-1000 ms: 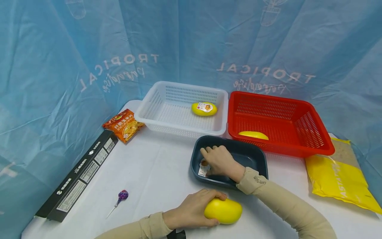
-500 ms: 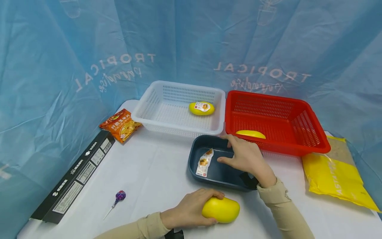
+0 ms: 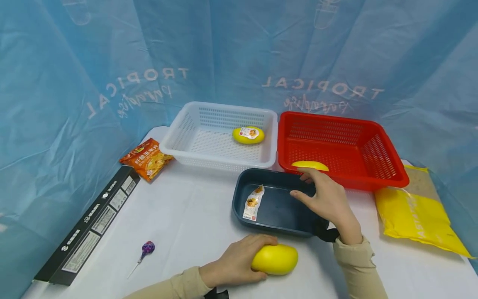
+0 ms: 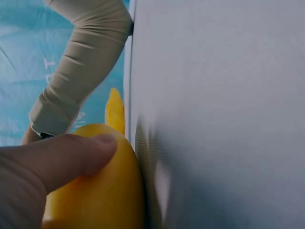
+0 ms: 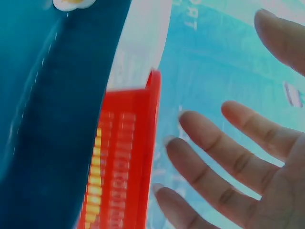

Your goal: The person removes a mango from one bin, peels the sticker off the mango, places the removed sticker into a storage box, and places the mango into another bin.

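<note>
My left hand (image 3: 240, 259) grips a yellow mango (image 3: 276, 260) on the white table, in front of the dark blue tray (image 3: 284, 226). The left wrist view has my thumb pressed along the side of this mango (image 4: 102, 200). Above the tray's right part is my right hand (image 3: 330, 197), fingers apart and slightly bent, holding nothing; the right wrist view also shows these spread fingers (image 5: 205, 169). A white label (image 3: 253, 203) with a food picture lies inside the tray at its left end.
Behind the tray stand a white basket (image 3: 175, 154) holding a labelled mango (image 3: 248, 135) and a red basket (image 3: 386, 182) with another mango (image 3: 310, 165). A yellow bag (image 3: 418, 211) lies right. On the left are a black box (image 3: 89, 224), an orange snack packet (image 3: 147, 158) and a lollipop (image 3: 147, 248).
My right hand has left the label in the tray's left end, lifting and moving right. The label is now uncovered. My left hand keeps its hold on the mango.
</note>
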